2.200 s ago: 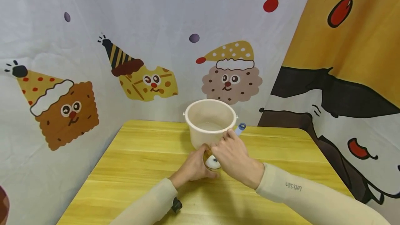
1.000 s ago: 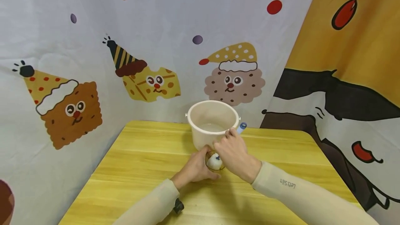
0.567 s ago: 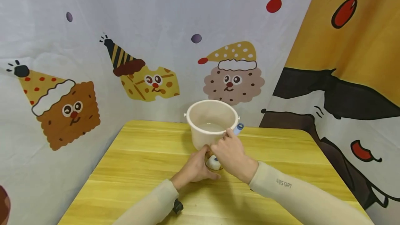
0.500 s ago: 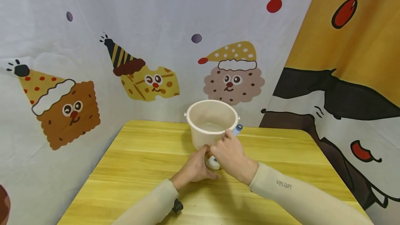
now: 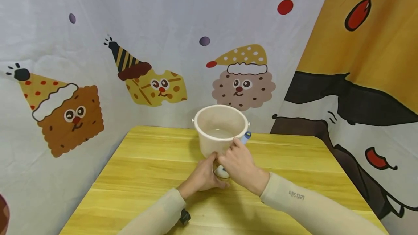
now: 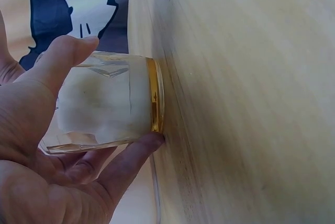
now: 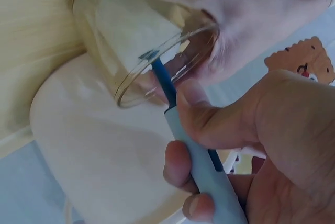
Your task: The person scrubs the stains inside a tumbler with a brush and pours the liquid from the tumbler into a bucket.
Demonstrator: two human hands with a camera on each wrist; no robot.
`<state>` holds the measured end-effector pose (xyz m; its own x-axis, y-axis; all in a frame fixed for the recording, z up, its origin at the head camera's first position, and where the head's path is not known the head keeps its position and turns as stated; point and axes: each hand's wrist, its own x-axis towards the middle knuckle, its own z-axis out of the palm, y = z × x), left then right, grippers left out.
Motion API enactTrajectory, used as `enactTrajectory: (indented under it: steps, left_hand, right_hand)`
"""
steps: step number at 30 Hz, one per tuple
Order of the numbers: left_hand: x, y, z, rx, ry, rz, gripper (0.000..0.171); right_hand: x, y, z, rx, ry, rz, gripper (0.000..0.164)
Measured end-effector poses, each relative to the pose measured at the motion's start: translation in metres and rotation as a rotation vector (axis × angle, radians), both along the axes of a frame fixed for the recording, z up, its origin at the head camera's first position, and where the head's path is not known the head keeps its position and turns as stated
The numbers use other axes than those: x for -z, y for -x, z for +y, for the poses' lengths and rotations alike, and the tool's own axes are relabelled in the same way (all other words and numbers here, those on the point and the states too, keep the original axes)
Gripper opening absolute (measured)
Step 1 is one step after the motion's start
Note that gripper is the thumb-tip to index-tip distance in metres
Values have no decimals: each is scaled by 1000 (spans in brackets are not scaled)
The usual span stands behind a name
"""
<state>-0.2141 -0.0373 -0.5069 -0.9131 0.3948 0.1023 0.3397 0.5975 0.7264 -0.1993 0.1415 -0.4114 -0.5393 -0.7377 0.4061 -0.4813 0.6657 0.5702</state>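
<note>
The yellow wood-grain table [image 5: 287, 162] lies under everything; its smooth top might let my glass skid if I press sideways. Near the far edge stands the cream plastic bucket [image 5: 207, 144], just beyond my hands, and a wide swing could knock it. My left hand [image 5: 203, 175] is curled round the clear, amber-tinted glass with a gold band near its base [image 6: 104, 101]. It stands roughly upright in front of the bucket, base close to the wood; whether they touch, I can't tell. If it's wet, a hard twist could spin it from my fingers. My right hand [image 5: 240, 164] grips the light-blue, rod-shaped plastic handle [image 7: 201, 166], which slants out over the glass's mouth. Levering it too far might chip the rim or tip the glass. The soft-looking, rounded white head [image 7: 136, 30] sits inside; if it's snug, pulling could drag the glass up. The narrow dark-blue neck [image 7: 163, 77] could bend if I force it.
</note>
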Motion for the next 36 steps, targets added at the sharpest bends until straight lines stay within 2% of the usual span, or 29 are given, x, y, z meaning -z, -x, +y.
enactTrajectory:
  steps: [4,8,16,19,22,27,31,36]
  left_hand:
    - [0,0,0,-1,-16,-4,103]
    - [1,0,1,1,-21,4,100]
    - [1,-1,3,-2,-35,8,102]
    - [1,-1,3,0,-32,7,99]
    - [0,-1,3,2,-27,10,96]
    - [-1,1,3,11,-24,19,91]
    - [0,1,2,8,-17,29,90]
    - [1,0,2,-2,-8,28,89]
  right_hand:
    - [-2,2,5,29,-40,-27,40]
    - [-5,3,9,43,-74,-55,42]
    - [-17,5,11,69,-84,-86,23]
    - [-19,4,12,93,-89,-94,21]
    - [-19,4,14,113,-78,-86,25]
    - [-19,5,16,122,-34,-43,41]
    - [-21,6,20,99,-27,-33,50]
    - [-27,10,28,40,-78,-75,56]
